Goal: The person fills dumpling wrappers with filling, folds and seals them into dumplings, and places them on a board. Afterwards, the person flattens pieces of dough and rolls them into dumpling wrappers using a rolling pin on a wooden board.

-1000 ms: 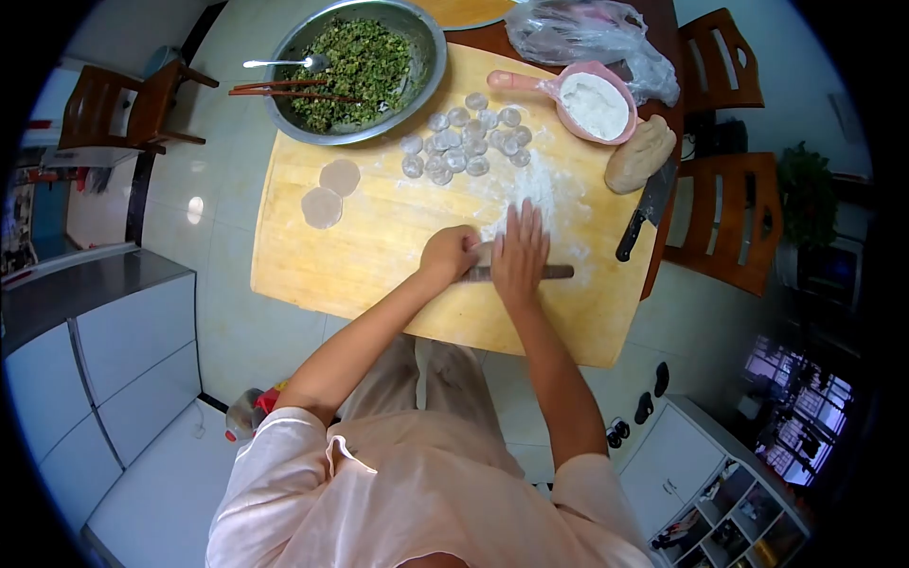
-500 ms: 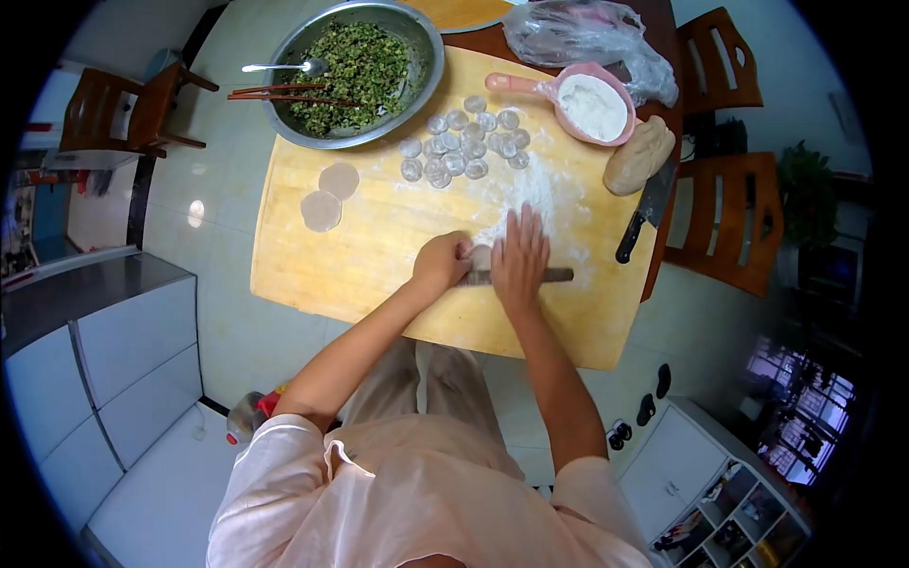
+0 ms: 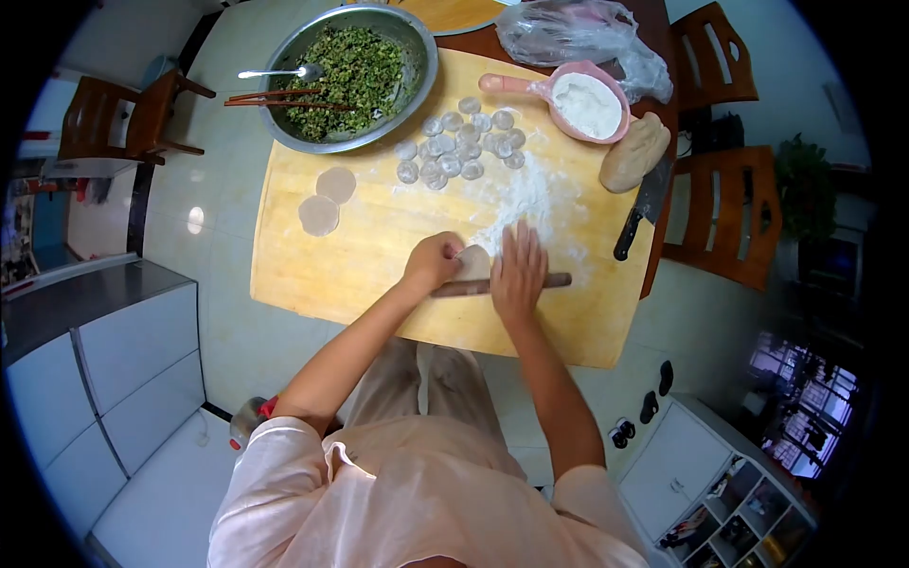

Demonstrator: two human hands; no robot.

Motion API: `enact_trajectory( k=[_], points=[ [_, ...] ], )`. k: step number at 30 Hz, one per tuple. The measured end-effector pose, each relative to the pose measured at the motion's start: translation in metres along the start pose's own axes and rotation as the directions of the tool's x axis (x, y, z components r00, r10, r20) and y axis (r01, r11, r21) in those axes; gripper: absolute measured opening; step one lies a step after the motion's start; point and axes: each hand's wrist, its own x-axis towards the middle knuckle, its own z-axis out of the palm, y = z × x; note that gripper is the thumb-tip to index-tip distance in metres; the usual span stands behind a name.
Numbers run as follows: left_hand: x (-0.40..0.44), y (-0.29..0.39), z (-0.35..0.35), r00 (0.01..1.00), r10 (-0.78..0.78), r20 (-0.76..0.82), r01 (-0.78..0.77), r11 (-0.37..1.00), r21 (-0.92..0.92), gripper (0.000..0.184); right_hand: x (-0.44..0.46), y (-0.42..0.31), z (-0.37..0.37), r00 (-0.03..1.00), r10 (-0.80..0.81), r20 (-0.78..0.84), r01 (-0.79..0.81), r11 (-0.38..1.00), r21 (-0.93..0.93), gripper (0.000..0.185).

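Your board [image 3: 360, 260] is brightly lit, the floor [image 3: 222, 248] catches a glare spot, and the window [image 3: 807, 407] glows at dim right. Your lens bows the cabinets [image 3: 147, 327]; corners fall black.

Left grip [image 3: 436, 261] curled, right grip [image 3: 519, 275] flat.

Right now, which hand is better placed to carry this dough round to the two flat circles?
Probably your left hand: it touches the dough round, and it's nearer the flat circles. Your right hand lies across the rolling pin.
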Motion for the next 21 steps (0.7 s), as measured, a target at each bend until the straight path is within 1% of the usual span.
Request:
enact_trajectory(
  k=[1,2,3,5,6,7,8,9,10,11,14,15,16,18,21],
  points=[
    [-0.004,0.027,0.001,0.998,0.042,-0.037,-0.032,0.970,0.241,0.016,0.025,-0.004,-0.001,0.999,0.011,-0.033,-0.011,1.000,0.020,0.056],
    [-0.008,0.055,0.002,0.994,0.092,-0.062,-0.052,0.883,0.467,0.020,0.045,-0.006,0.002,0.998,0.021,-0.065,-0.018,0.999,0.039,0.057],
    [-0.002,0.052,0.007,0.975,0.198,-0.103,-0.119,0.852,0.509,0.024,0.057,-0.006,0.007,0.997,0.020,-0.070,-0.019,1.000,0.018,0.057],
    [0.009,0.059,0.011,0.990,0.119,-0.073,-0.052,0.799,0.600,0.014,0.074,-0.007,0.012,0.996,0.019,-0.086,-0.021,0.999,-0.028,0.057],
    [0.013,0.062,0.011,0.995,0.080,-0.060,-0.023,0.767,0.642,0.010,0.066,-0.007,0.010,0.997,0.021,-0.068,-0.022,1.000,-0.009,0.058],
    [0.010,0.059,0.010,0.985,0.135,-0.108,-0.048,0.813,0.580,0.008,0.044,-0.006,0.005,0.999,0.022,-0.049,-0.022,1.000,0.007,0.058],
    [0.009,0.050,0.008,0.985,0.083,-0.151,-0.015,0.914,0.405,0.007,0.020,-0.004,0.001,0.999,0.024,-0.027,-0.023,0.999,0.022,0.059],
    [0.010,0.034,0.008,0.983,0.022,-0.181,0.018,0.977,0.212,0.006,-0.005,-0.001,-0.002,1.000,-0.009,-0.010,0.009,1.000,-0.001,0.058],
    [0.012,0.013,0.008,0.979,-0.045,-0.199,0.048,0.999,0.011,0.006,-0.027,0.003,-0.004,0.999,-0.042,0.008,0.042,0.999,-0.023,0.058],
    [0.017,-0.015,0.007,0.977,-0.166,-0.133,0.132,0.962,-0.238,0.006,-0.039,0.007,-0.004,0.997,-0.070,-0.027,0.070,0.998,-0.005,0.055],
    [0.008,-0.018,0.000,0.988,-0.130,0.086,0.151,0.933,-0.328,0.012,-0.017,0.004,0.000,0.998,-0.060,-0.028,0.060,0.998,-0.023,0.053],
    [0.000,0.014,0.003,1.000,-0.020,-0.017,0.020,1.000,-0.016,0.016,0.005,0.003,0.004,0.997,-0.061,-0.040,0.060,0.998,-0.032,0.053],
    [-0.003,0.041,0.002,0.999,0.007,-0.032,0.002,0.961,0.275,0.010,0.029,-0.005,-0.001,1.000,-0.003,-0.024,0.002,0.999,-0.040,0.054],
    [0.002,0.053,0.014,0.978,0.172,-0.121,-0.077,0.829,0.553,0.012,0.069,-0.008,0.006,0.996,0.013,-0.092,-0.016,0.999,-0.041,0.055],
    [0.012,0.063,0.014,0.993,0.107,-0.049,-0.043,0.721,0.692,0.012,0.064,-0.006,0.007,0.995,-0.011,-0.096,0.009,1.000,-0.023,0.056]
  ],
)
